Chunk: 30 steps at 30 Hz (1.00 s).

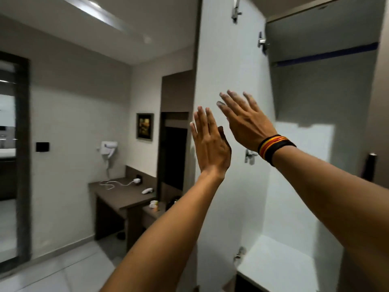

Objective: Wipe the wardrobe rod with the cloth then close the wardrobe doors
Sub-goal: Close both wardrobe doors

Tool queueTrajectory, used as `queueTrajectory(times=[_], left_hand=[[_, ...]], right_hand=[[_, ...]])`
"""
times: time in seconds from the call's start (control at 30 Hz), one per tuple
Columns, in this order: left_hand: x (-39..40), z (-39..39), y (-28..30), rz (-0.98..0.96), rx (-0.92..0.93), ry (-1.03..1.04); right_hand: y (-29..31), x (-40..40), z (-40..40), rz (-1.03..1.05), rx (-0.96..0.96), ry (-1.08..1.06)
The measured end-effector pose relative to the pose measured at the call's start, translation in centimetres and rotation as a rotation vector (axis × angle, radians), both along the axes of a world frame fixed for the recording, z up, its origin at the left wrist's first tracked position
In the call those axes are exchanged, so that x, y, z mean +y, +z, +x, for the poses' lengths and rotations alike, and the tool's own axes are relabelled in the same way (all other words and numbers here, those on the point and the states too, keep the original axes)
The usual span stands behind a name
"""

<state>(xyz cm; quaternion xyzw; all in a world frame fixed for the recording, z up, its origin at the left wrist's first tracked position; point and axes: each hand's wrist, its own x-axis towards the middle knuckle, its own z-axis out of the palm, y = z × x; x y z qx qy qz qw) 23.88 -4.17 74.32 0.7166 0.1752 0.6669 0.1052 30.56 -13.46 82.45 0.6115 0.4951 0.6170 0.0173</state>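
The wardrobe's left door (231, 66) stands open, its white inner face turned toward me, with metal hinges along its right side. My left hand (210, 142) is raised flat at the door's outer edge, fingers straight and together. My right hand (246, 121), with striped bands on the wrist, is spread flat on or just before the door's inner face. Neither hand holds anything. Inside the wardrobe (315, 102) a dark blue rod (328, 54) runs across high up. No cloth is in view. A dark edge at the far right (370, 167) may be the other door's handle.
A white shelf (280, 264) sits low inside the wardrobe. To the left stands a brown desk (124, 197) with a white cable and small items, a wall-mounted hair dryer (108, 148), a framed picture (144, 126), and a dark-framed mirror (21, 157).
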Motion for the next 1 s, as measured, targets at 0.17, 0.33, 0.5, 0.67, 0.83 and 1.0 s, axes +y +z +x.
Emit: queueTrajectory(times=[0.17,0.33,0.5,0.67,0.83,1.0], left_hand=[[4.8,-4.6,-2.7,-0.341,-0.016,-0.143],[6.2,-6.9,-3.6,-0.674,0.123,-0.472],[4.9,-6.7,-3.3,-0.774,0.000,-0.565],[2.8,-5.3,-3.7,-0.750,-0.063,-0.600],[-3.0,-2.1,-3.7,-0.622,-0.086,-0.641],[-9.6,2.0,-4.2,-0.575,-0.104,-0.717]], right_hand=[[-0.3,6.6,-5.3,-0.237,-0.073,-0.005],[-1.4,9.2,-6.8,-0.360,-0.024,-0.224],[-2.0,8.1,-7.0,-0.345,-0.043,-0.203],[-1.8,3.8,-6.2,-0.270,-0.076,-0.092],[-2.4,-3.4,-4.1,-0.239,-0.072,-0.085],[-2.4,-10.6,-1.7,-0.242,-0.055,-0.230]])
